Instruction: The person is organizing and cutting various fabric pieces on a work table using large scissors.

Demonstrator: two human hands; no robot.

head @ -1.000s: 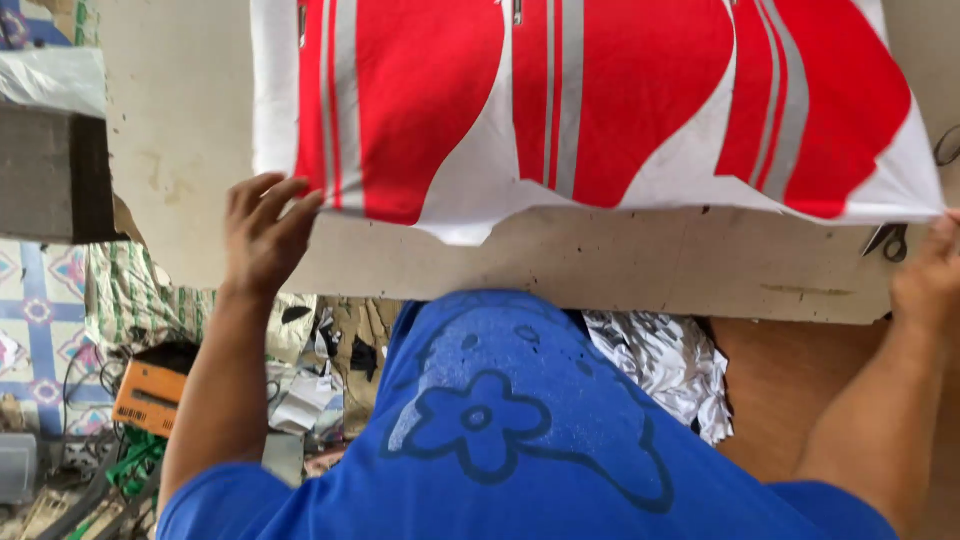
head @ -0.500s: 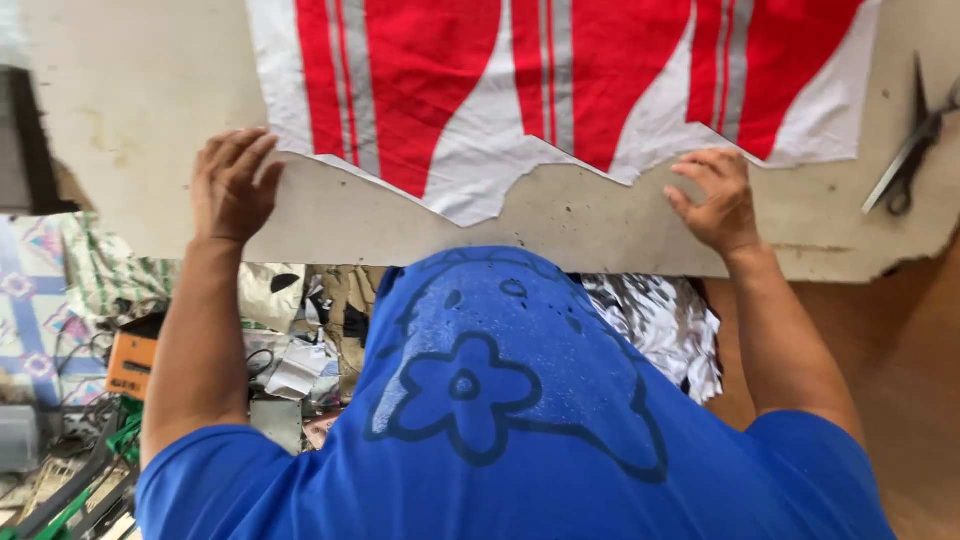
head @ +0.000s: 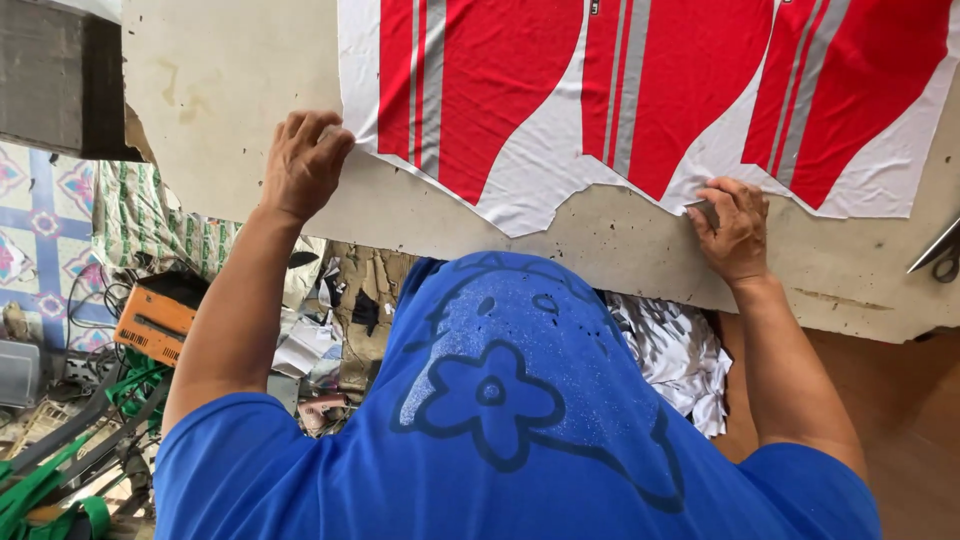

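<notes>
A sheet of white fabric [head: 545, 180] printed with red shapes and grey stripes lies flat on a worn beige tabletop [head: 230, 120]. My left hand [head: 303, 162] rests on the table with its fingers curled onto the fabric's lower left edge. My right hand [head: 735, 228] pinches the jagged lower edge of the fabric further right. My blue shirt with a flower drawing [head: 500, 400] fills the bottom of the view.
The tips of scissors [head: 940, 255] show at the table's right edge. Below the table lie white fabric scraps [head: 680, 350], an orange box-shaped device [head: 155, 325], green straps [head: 40, 490] and cables. A dark block [head: 50, 80] sits at the top left.
My right hand came in from the table's right end to the fabric's lower edge. My left hand slid from the bare table edge onto the fabric's left edge.
</notes>
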